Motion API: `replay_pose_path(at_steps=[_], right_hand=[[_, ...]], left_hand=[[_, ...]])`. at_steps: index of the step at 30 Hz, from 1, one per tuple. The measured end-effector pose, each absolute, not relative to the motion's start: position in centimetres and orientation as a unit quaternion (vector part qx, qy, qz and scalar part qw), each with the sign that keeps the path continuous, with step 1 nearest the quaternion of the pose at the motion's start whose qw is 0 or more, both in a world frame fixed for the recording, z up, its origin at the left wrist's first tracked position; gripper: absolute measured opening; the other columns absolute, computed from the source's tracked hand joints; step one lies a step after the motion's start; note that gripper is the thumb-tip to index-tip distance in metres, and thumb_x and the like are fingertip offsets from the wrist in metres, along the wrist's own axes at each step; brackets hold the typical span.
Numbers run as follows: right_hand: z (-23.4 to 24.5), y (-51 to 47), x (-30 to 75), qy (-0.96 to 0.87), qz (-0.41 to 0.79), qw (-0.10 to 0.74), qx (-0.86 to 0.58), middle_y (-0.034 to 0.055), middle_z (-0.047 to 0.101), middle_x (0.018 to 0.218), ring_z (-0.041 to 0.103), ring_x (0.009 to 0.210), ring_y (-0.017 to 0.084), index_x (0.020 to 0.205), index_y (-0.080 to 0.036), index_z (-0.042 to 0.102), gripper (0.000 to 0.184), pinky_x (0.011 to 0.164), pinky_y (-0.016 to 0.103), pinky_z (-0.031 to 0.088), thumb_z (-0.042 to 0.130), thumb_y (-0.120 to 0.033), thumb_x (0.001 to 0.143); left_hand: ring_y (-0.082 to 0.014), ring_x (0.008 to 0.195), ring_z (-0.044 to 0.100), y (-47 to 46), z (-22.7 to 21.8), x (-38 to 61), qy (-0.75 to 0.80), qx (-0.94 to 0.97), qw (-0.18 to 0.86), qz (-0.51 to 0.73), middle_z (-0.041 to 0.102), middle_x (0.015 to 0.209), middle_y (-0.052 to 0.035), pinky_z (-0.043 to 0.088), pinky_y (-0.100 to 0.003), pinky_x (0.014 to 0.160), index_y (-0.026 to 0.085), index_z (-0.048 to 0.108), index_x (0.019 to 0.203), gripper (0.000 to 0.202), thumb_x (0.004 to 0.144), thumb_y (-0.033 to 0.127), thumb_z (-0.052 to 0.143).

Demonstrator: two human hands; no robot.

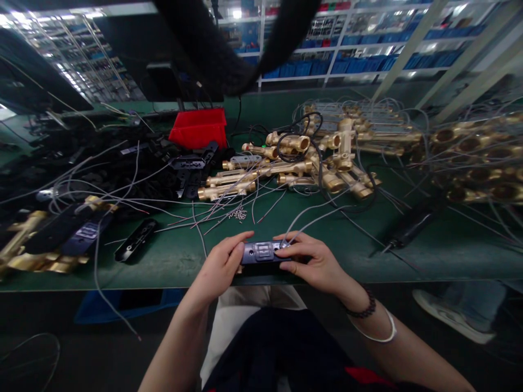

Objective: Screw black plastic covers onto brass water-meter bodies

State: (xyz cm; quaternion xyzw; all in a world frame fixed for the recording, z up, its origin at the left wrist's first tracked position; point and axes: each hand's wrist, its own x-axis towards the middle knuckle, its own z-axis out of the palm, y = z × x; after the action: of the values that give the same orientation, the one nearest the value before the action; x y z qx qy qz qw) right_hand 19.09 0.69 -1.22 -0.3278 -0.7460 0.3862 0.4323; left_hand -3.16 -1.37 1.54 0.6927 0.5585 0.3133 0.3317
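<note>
Left hand (220, 262), right hand (314, 262) gripping dark housing (263, 251); brass fittings (292, 168) beyond.

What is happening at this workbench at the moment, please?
A person's left hand and right hand grip opposite ends of a dark housing near the front of the green bench. Grey wires rise by the right fingers. Beyond lie loose screws and brass fittings.

A red bin (199, 129) sits on the table (359, 239), shelves (294, 78) of blue bins (303, 68) beyond.
</note>
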Motion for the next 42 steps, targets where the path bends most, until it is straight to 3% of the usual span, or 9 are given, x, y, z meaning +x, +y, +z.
replay_pose_path(at_steps=[6, 13, 16, 24, 26, 30, 32, 35, 42], right_hand=[[-1.2, 0.7, 19.1, -0.745, 0.394, 0.413, -0.346, 0.0082, 0.066, 0.103, 0.064, 0.095, 0.020, 0.087, -0.026, 0.074, 0.014, 0.069, 0.029, 0.056, 0.072, -0.027, 0.074], [-1.1, 1.1, 19.4, -0.741, 0.436, 0.399, -0.319, 0.0075, 0.066, 0.108, 0.062, 0.103, 0.020, 0.093, -0.026, 0.073, 0.017, 0.088, 0.036, 0.052, 0.068, -0.033, 0.078], [-1.0, 0.6, 19.4, -0.730, 0.432, 0.404, -0.342, 0.0087, 0.067, 0.107, 0.065, 0.097, 0.021, 0.085, -0.021, 0.073, 0.016, 0.078, 0.033, 0.055, 0.067, -0.035, 0.078], [7.6, 0.7, 19.4, -0.825, 0.130, 0.393, -0.386, 0.0003, 0.070, 0.073, 0.064, 0.062, 0.014, 0.082, -0.024, 0.068, 0.009, 0.060, 0.025, 0.051, 0.059, -0.024, 0.084], [9.1, 3.6, 17.6, -0.870, 0.124, 0.350, -0.325, 0.0014, 0.070, 0.080, 0.065, 0.072, 0.015, 0.085, -0.023, 0.069, 0.012, 0.068, 0.026, 0.051, 0.057, -0.023, 0.086], [7.4, 10.5, 12.7, -0.932, 0.185, 0.084, -0.301, 0.0039, 0.070, 0.091, 0.063, 0.087, 0.018, 0.087, -0.018, 0.070, 0.017, 0.080, 0.029, 0.047, 0.057, -0.009, 0.081], [5.4, 12.7, 11.0, -0.933, 0.191, 0.034, -0.304, 0.0066, 0.069, 0.088, 0.063, 0.085, 0.019, 0.084, -0.015, 0.070, 0.014, 0.077, 0.029, 0.047, 0.065, -0.007, 0.074], [3.0, 13.7, 10.4, -0.934, 0.192, 0.012, -0.301, 0.0085, 0.067, 0.090, 0.061, 0.083, 0.020, 0.087, -0.012, 0.068, 0.016, 0.072, 0.027, 0.046, 0.071, -0.010, 0.071], [1.8, 12.7, 11.0, -0.934, 0.198, 0.013, -0.297, 0.0113, 0.062, 0.089, 0.056, 0.082, 0.019, 0.082, -0.011, 0.061, 0.007, 0.075, 0.029, 0.042, 0.055, -0.007, 0.083]], left_hand=[[-0.0196, 0.100, 0.062, -1.6, 1.6, -2.8, 0.552, 0.730, 0.231, 0.330, 0.070, 0.105, -0.0062, 0.049, -0.037, 0.091, 0.020, 0.065, 0.110, 0.032, 0.090, 0.020, 0.040], [-0.0228, 0.100, 0.062, -1.8, 1.3, -1.9, 0.542, 0.777, 0.181, 0.264, 0.067, 0.110, -0.0070, 0.051, -0.035, 0.087, 0.023, 0.061, 0.115, 0.038, 0.078, 0.031, 0.066], [-0.0225, 0.097, 0.063, -1.6, 1.7, -1.9, 0.543, 0.782, 0.192, 0.241, 0.068, 0.104, -0.0054, 0.051, -0.035, 0.085, 0.023, 0.062, 0.111, 0.035, 0.078, 0.031, 0.067], [-0.0234, 0.095, 0.063, -1.6, 1.5, -1.6, 0.549, 0.773, 0.201, 0.246, 0.068, 0.102, -0.0066, 0.051, -0.036, 0.084, 0.021, 0.062, 0.109, 0.037, 0.074, 0.029, 0.071], [-0.0237, 0.094, 0.064, -1.6, 1.4, -1.6, 0.549, 0.773, 0.197, 0.251, 0.068, 0.102, -0.0069, 0.052, -0.036, 0.083, 0.020, 0.063, 0.109, 0.038, 0.074, 0.030, 0.071], [-0.0234, 0.094, 0.064, -1.6, 1.5, -1.3, 0.555, 0.767, 0.199, 0.254, 0.068, 0.102, -0.0065, 0.052, -0.036, 0.083, 0.020, 0.063, 0.109, 0.039, 0.073, 0.031, 0.072], [-0.0229, 0.094, 0.064, -1.6, 1.6, -1.2, 0.559, 0.763, 0.206, 0.251, 0.069, 0.102, -0.0059, 0.052, -0.035, 0.083, 0.020, 0.063, 0.109, 0.039, 0.073, 0.031, 0.073], [-0.0229, 0.095, 0.064, -1.6, 1.8, -1.0, 0.564, 0.757, 0.216, 0.249, 0.069, 0.102, -0.0057, 0.052, -0.036, 0.084, 0.020, 0.063, 0.110, 0.042, 0.072, 0.031, 0.074], [-0.0226, 0.095, 0.064, -1.7, 1.8, -1.0, 0.561, 0.757, 0.221, 0.254, 0.069, 0.103, -0.0051, 0.052, -0.036, 0.084, 0.021, 0.064, 0.110, 0.043, 0.071, 0.034, 0.074]])
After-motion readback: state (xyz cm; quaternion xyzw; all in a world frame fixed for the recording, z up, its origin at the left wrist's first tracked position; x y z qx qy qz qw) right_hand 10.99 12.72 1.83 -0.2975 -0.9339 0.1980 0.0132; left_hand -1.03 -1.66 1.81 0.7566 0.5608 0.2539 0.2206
